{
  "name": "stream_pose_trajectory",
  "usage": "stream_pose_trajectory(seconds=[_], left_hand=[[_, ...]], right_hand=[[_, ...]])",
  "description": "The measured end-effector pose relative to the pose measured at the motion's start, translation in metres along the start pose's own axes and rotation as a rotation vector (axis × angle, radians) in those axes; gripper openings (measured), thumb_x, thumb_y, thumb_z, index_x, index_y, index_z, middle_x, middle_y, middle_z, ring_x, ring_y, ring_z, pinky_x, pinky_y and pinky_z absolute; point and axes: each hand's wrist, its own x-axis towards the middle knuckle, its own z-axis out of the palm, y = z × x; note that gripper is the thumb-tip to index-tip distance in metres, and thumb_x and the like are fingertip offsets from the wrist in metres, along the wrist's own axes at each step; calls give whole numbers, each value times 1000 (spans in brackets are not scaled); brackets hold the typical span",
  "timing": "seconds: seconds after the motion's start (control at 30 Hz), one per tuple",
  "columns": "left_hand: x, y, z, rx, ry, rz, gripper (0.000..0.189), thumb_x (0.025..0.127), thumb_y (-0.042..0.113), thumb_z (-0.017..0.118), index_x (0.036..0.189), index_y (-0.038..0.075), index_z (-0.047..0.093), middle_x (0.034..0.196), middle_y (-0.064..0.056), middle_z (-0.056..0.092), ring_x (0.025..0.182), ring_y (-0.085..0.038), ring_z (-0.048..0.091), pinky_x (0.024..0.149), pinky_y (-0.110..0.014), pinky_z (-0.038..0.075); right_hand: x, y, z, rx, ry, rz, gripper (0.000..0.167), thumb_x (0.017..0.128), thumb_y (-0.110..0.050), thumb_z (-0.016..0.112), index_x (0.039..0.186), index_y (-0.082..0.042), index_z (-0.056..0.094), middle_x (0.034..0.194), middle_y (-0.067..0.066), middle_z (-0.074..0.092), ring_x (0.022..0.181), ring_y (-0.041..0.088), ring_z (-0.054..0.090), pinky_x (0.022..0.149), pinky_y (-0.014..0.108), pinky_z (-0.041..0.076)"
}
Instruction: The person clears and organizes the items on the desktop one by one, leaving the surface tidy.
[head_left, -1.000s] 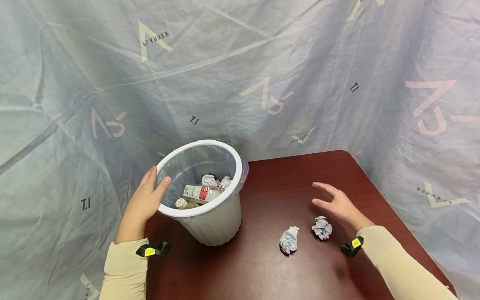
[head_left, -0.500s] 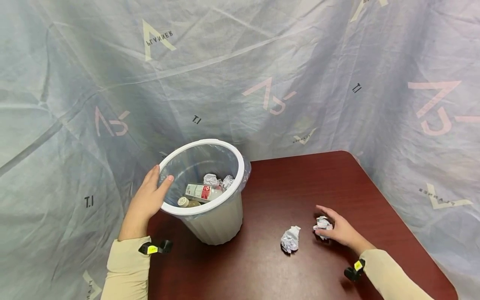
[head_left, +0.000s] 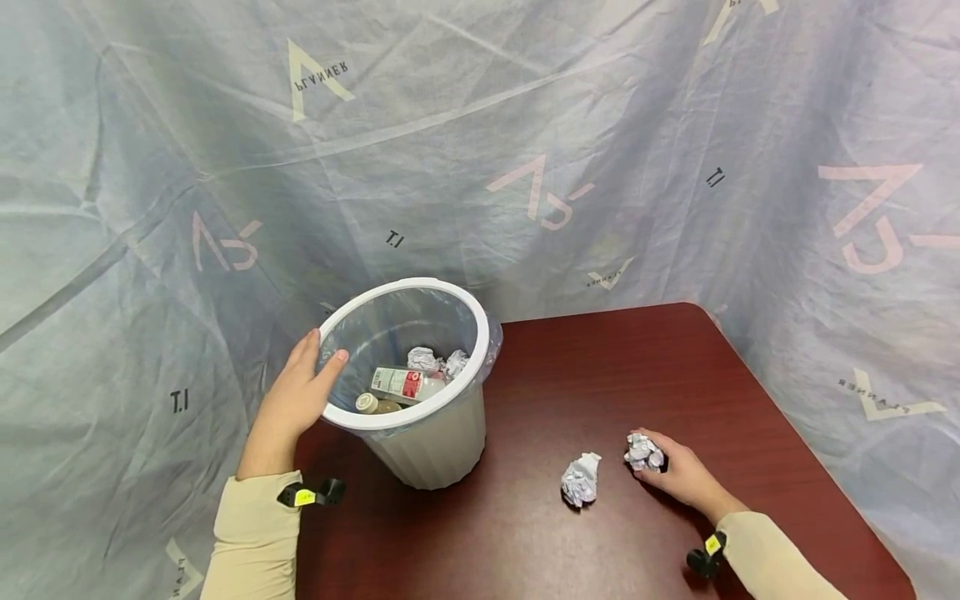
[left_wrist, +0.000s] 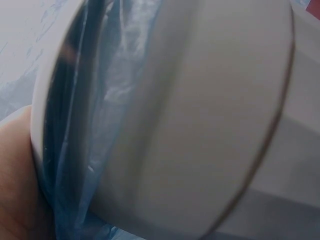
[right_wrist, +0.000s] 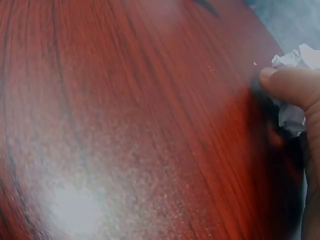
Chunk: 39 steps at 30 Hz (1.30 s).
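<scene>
My left hand (head_left: 291, 402) grips the white rim of a trash bin (head_left: 431, 454) at its left side, thumb over the inner edge. In the left wrist view, part of that hand (left_wrist: 17, 175) lies against the rim, beside the bluish liner bag (left_wrist: 107, 95). At the right of the table, my right hand (head_left: 686, 477) holds a crumpled paper ball (head_left: 642, 452) between thumb and fingers. The right wrist view shows the thumb pressed to this paper (right_wrist: 291, 117). A second crumpled paper ball (head_left: 581, 481) lies on the table between bin and right hand.
Inside the bin are a clear bottle with a red and white label (head_left: 401, 383), a capped bottle (head_left: 369, 404) and crumpled paper (head_left: 423, 359). The dark red table (head_left: 600, 367) has a rounded far right corner. Grey printed sheeting (head_left: 480, 125) hangs behind it.
My right hand has come down over the right-hand paper ball and closed its fingers around it. The left hand stays on the bin's rim. The view has shifted slightly.
</scene>
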Motion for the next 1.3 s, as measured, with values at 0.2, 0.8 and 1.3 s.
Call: stream_pose_trajectory(seconds=[0.2,0.8,1.3], left_hand=[[1,1,0,-3,-3,-3,86,105,59,33,161,-2,7,166,-26,8,149,-51,14,116,-69,16],[0,-3,2,0,13,-5,88,104,62,31,161,-1,9,167,-25,9,150,-50,14,115,-69,16],[0,-1,1,9,9,-10,87,105,60,33,160,-3,8,166,-26,9,150,-50,14,116,-68,16]], right_hand=[[4,-2,-5,8,-24,103,60,78,-25,88,130,-3,65,114,12,72,95,18,68,80,34,55],[76,-5,-47,23,-82,175,71,87,-37,81,140,3,54,119,23,67,103,33,64,87,53,53],[164,-56,-77,45,-1,13,69,88,-31,80,148,-14,50,122,16,67,99,28,63,85,48,50]])
